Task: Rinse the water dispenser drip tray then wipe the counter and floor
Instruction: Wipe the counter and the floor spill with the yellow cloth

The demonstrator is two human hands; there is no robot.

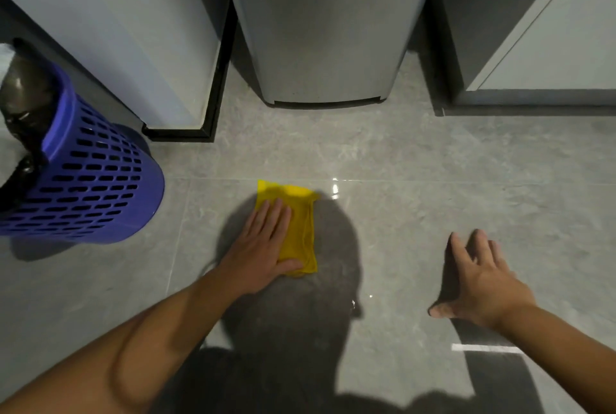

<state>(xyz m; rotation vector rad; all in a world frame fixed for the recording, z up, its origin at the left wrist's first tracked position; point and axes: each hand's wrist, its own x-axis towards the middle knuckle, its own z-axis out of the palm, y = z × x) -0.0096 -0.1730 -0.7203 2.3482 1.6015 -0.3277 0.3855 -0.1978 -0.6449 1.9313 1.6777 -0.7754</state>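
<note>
A folded yellow cloth [300, 230] lies flat on the grey tiled floor [416, 213] in front of the silver water dispenser base [323, 47]. My left hand [263, 247] presses palm-down on the cloth's left half, fingers together and pointing away from me. My right hand [480, 280] rests flat on the bare floor to the right, fingers spread, holding nothing. Small wet glints show on the tile just right of the cloth and near my shadow. The drip tray is not in view.
A blue perforated waste basket [90, 180] with a black bag stands at the left. White cabinets [110, 30] flank the dispenser on the left, and another cabinet [550, 47] stands at the right. My shadow falls over the tile in the lower middle.
</note>
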